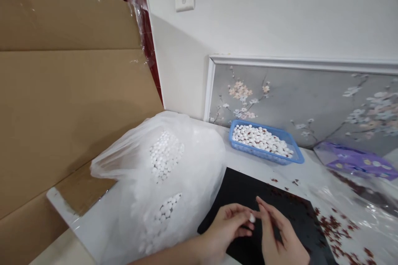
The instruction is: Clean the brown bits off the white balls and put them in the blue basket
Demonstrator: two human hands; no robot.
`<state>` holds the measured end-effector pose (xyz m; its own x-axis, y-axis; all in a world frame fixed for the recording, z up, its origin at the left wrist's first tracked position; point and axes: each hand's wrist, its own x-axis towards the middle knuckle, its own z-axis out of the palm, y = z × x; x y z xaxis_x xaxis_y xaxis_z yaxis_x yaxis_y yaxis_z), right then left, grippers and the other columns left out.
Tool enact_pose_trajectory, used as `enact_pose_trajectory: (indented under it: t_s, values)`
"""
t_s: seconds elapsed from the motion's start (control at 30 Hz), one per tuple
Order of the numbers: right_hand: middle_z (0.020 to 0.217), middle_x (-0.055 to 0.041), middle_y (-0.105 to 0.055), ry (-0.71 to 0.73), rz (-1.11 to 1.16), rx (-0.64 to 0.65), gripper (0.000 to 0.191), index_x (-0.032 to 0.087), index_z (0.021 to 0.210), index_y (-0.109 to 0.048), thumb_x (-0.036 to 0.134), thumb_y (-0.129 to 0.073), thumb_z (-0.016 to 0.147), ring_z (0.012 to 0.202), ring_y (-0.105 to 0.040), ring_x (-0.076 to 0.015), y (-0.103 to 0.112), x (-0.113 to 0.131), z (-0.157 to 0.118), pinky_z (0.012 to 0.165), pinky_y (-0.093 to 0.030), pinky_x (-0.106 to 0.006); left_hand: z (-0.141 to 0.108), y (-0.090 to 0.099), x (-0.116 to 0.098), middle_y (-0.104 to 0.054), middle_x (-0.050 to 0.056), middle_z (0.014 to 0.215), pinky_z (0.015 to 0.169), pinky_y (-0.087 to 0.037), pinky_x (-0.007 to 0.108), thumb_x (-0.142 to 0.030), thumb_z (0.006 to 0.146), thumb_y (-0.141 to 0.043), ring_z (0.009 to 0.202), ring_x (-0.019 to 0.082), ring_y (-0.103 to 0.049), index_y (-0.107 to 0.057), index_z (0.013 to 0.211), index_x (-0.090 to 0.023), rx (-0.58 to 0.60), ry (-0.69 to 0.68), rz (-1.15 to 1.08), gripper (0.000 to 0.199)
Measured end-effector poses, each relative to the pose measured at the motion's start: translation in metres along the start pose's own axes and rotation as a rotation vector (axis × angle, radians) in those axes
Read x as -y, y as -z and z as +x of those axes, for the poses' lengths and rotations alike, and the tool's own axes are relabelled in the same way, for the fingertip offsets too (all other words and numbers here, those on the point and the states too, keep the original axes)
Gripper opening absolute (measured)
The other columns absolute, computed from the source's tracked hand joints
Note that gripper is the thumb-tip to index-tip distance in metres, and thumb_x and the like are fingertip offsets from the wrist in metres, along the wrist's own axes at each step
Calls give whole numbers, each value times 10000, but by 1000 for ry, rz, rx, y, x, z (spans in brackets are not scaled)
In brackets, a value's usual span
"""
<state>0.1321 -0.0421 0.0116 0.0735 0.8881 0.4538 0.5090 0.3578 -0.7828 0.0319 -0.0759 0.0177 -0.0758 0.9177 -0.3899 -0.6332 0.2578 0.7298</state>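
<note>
My left hand (231, 225) pinches a small white ball (252, 218) between thumb and fingertips, over a black mat (239, 186). Close on its right, my right hand (278, 232) has its thumb and fingertips pressed together; what they hold, if anything, is too small to make out. Small dark red pieces (334, 230) are scattered at the mat's right side. Behind the mat, a blue basket (298, 155) contains many white balls with red bits among them. A translucent white bag (199, 153) full of white balls lies left of the mat.
Cardboard (62, 103) stands along the left side. A framed floral panel (273, 91) is on the wall behind the basket. At the right lie a purple package (357, 160) and clear plastic (376, 215) with dark red contents near it.
</note>
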Motion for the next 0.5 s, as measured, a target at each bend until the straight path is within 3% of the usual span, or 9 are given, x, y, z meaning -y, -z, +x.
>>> enact_pose_trajectory:
  t_s: [0.23,0.5]
  values:
    - [859,-86,-591,274,-1,141,282,177,826,-594,398,-424,863,789,-596,-180,-10,-23,8,653,-483,-276,-2,0,-7,-573,8,659,608,-434,137,-341,679,-702,593,46,-549,-642,751,-119,-2,11,-101,241]
    - [837,-38,-630,273,101,322,168,195,883,-565,319,-453,862,701,-622,-134,-7,-21,10,612,-499,-208,-4,0,-9,-571,12,716,644,-427,139,-299,704,-686,619,38,-527,-637,753,-111,-11,-7,-159,200]
